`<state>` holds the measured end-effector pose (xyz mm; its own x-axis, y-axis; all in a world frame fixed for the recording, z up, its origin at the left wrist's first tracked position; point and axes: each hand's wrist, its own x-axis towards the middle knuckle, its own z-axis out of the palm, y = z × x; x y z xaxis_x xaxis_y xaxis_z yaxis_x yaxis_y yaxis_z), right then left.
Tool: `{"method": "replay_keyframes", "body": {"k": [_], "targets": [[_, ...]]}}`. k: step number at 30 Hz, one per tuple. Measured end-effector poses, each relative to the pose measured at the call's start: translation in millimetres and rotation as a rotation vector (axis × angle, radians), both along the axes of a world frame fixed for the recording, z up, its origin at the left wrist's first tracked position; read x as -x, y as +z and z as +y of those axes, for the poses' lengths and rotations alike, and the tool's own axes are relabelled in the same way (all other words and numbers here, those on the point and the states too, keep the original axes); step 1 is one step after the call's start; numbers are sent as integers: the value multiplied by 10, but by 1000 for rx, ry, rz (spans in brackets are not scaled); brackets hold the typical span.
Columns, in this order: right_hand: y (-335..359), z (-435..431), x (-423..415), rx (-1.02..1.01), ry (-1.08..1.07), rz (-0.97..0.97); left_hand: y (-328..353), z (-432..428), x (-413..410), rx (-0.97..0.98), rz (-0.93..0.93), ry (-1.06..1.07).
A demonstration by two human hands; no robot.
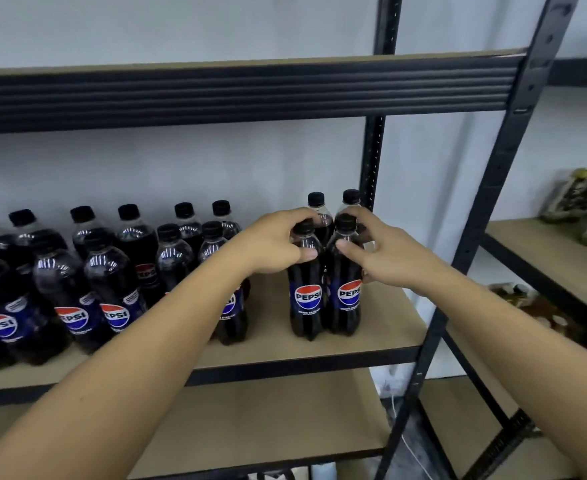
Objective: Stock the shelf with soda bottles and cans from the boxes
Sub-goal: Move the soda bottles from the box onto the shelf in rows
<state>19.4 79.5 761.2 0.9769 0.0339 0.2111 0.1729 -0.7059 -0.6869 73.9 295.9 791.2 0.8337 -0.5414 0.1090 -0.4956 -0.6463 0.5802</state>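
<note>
Two Pepsi bottles stand side by side near the right end of the middle shelf board. My left hand grips the neck and shoulder of the left bottle. The right bottle is gripped at its neck by my right hand. Behind them stand two more bottles with black caps. Further left, several Pepsi bottles fill the same shelf in rows.
A black metal upright frames the shelf on the right, and another post stands at the back. The upper shelf beam hangs above the bottles. A lower board sits beneath. A neighbouring rack holds packaged goods.
</note>
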Motion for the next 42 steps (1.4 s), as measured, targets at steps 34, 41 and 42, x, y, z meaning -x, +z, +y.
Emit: {"method": "replay_keyframes", "body": {"k": [34, 41, 42], "targets": [[-71, 102, -133, 109, -23, -17, -19, 216, 31, -163, -113, 48], [-9, 12, -150, -136, 130, 105, -24, 226, -12, -156, -100, 44], [-9, 27, -141, -172, 136, 109, -23, 230, -19, -156, -99, 46]]}}
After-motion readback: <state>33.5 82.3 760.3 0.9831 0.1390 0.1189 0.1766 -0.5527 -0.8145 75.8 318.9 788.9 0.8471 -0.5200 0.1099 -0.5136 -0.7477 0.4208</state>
